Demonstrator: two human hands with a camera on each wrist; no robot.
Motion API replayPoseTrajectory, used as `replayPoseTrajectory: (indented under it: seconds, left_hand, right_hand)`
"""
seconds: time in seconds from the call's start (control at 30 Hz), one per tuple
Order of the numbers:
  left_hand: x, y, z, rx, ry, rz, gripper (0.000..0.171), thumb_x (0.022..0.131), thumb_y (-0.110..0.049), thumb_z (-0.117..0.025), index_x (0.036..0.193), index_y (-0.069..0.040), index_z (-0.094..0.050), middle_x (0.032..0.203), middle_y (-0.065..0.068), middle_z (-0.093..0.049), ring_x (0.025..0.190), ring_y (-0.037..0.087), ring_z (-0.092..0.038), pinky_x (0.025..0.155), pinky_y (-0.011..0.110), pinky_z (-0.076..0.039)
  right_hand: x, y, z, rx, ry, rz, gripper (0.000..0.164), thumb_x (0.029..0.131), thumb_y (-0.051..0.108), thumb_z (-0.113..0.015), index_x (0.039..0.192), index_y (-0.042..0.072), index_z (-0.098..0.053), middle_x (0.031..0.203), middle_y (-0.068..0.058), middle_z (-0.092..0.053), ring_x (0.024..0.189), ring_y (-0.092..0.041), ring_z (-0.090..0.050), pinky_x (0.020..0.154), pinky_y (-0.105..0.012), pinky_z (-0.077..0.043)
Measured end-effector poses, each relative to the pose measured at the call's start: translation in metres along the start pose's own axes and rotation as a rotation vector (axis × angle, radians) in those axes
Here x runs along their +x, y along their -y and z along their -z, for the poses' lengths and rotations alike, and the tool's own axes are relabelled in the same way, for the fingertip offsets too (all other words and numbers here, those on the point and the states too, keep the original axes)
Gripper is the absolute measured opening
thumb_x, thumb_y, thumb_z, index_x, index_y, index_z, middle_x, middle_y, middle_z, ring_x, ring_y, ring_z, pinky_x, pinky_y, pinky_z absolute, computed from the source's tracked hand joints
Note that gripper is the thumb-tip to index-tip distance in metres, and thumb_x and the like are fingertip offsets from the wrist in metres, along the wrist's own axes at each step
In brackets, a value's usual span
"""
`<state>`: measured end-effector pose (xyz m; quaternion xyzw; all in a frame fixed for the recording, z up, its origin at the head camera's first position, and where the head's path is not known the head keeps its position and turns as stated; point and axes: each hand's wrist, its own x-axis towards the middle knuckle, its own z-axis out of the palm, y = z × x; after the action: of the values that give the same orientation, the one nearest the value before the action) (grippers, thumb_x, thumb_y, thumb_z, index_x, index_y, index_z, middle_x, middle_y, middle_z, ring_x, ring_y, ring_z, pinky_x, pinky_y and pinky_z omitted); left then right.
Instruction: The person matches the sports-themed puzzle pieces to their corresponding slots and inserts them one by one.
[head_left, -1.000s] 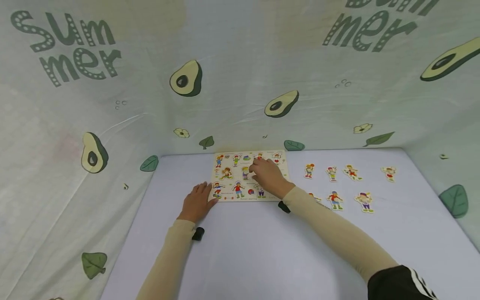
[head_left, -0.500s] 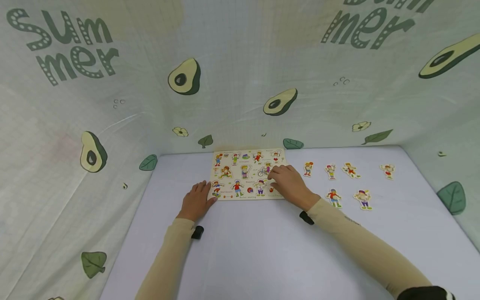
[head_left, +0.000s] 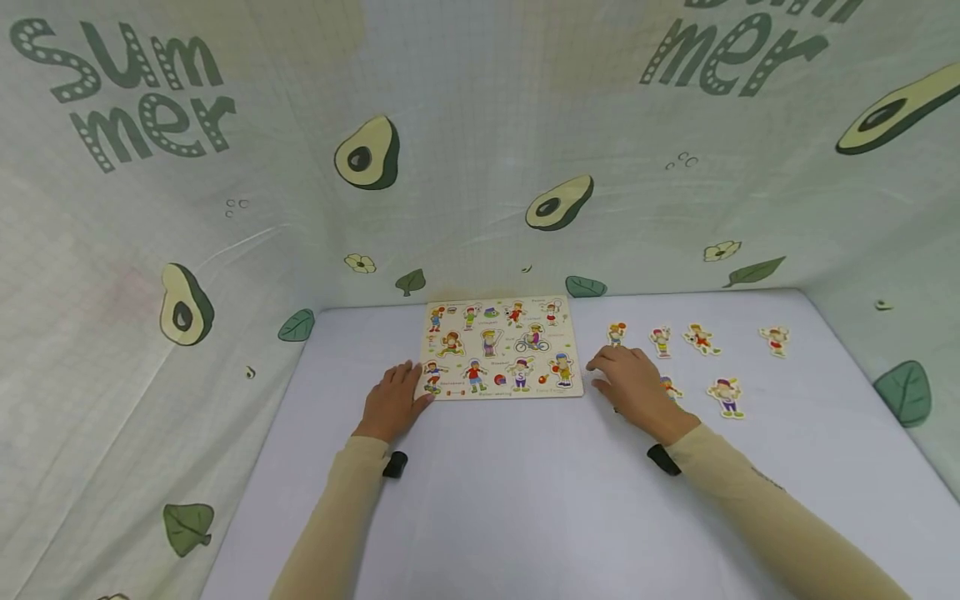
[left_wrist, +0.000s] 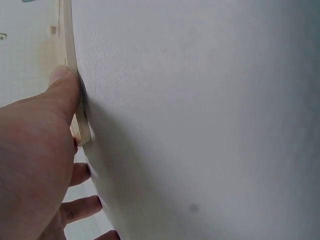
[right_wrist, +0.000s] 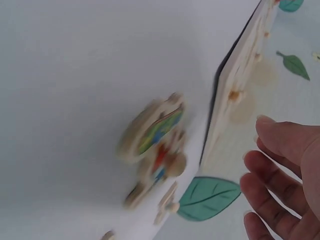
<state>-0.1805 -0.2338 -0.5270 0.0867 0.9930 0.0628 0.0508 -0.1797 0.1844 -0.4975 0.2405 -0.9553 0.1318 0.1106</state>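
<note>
With twelve o'clock straight away from the person, a cream rectangular wooden puzzle board [head_left: 507, 348] lay flat near the far edge of the bench [head_left: 495, 500], its long axis running from nine to three. Its brightly printed sports figures pointed their heads towards twelve, the purple-topped cyclist [head_left: 533, 338] among them.

The left hand [head_left: 390, 404] rested at the board's eight o'clock, fingers spread and relaxed, the thumb lying against the smooth, pale edge. At about four o'clock from the board, just off it, the right hand [head_left: 636, 387] hung with loosely bent fingers and nothing between them.

Beyond that hand, towards three, lay loose flat figure-shaped wooden pieces, some partly hidden by it. The red-clad footballer piece [head_left: 701, 339] leaned, its long axis from ten to four; the purple-trousered batter piece [head_left: 727, 397] had its head near twelve. Blurred in the right wrist view, the nearest pieces showed thick, pale sides.

The bench top was pale lavender and finely grained. Crinkled grey-green cloth [head_left: 465, 108], printed with avocados, leaves and "summer" lettering, hung at nine, twelve and three.
</note>
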Motion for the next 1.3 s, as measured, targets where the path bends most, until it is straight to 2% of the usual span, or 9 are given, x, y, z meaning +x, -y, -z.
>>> replayPoseTrajectory:
  seconds: [0.3,0.63,0.97,1.13,1.3]
  left_hand:
    - [0.0,-0.002,0.003,-0.009,0.023,0.021,0.072,0.107,-0.043,-0.063,0.162,-0.004,-0.04,0.165,0.022,-0.04,0.152,0.043,-0.038,0.115,0.065,-0.043]
    - [-0.001,-0.002,0.003,-0.021,0.035,0.022,0.072,0.107,-0.043,-0.063,0.162,-0.003,-0.04,0.165,0.023,-0.04,0.152,0.044,-0.037,0.116,0.065,-0.042]
    - [-0.001,-0.004,0.003,-0.015,0.03,0.023,0.071,0.107,-0.043,-0.063,0.162,-0.003,-0.041,0.165,0.022,-0.041,0.151,0.043,-0.038,0.115,0.064,-0.043]
    - [-0.003,-0.005,0.005,-0.019,0.009,0.021,0.07,0.106,-0.041,-0.066,0.16,-0.002,-0.043,0.163,0.023,-0.042,0.15,0.044,-0.04,0.114,0.064,-0.044]
    - [-0.003,-0.006,0.006,-0.017,0.016,0.021,0.071,0.106,-0.043,-0.064,0.161,-0.003,-0.042,0.164,0.022,-0.042,0.151,0.043,-0.039,0.115,0.064,-0.043]
  right_hand:
    - [-0.024,-0.018,0.002,0.011,0.026,-0.066,0.026,0.083,0.005,-0.089,0.107,0.002,-0.078,0.105,-0.01,-0.074,0.098,-0.032,-0.069,0.091,-0.053,-0.054]
    - [-0.038,-0.026,-0.003,0.019,0.031,-0.078,0.023,0.082,0.009,-0.091,0.102,0.006,-0.08,0.1,-0.007,-0.075,0.091,-0.029,-0.07,0.087,-0.051,-0.054]
    - [-0.042,-0.028,-0.005,-0.014,0.019,-0.079,0.02,0.082,0.009,-0.091,0.099,0.006,-0.081,0.094,-0.005,-0.075,0.087,-0.028,-0.07,0.081,-0.048,-0.054]
    - [-0.041,-0.029,-0.005,-0.004,0.035,-0.092,0.018,0.083,0.008,-0.09,0.098,0.006,-0.08,0.093,-0.005,-0.075,0.087,-0.028,-0.07,0.081,-0.048,-0.054]
    - [-0.039,-0.027,-0.004,-0.009,0.052,-0.098,0.015,0.084,0.006,-0.088,0.095,0.006,-0.079,0.09,-0.004,-0.074,0.085,-0.027,-0.07,0.082,-0.049,-0.054]
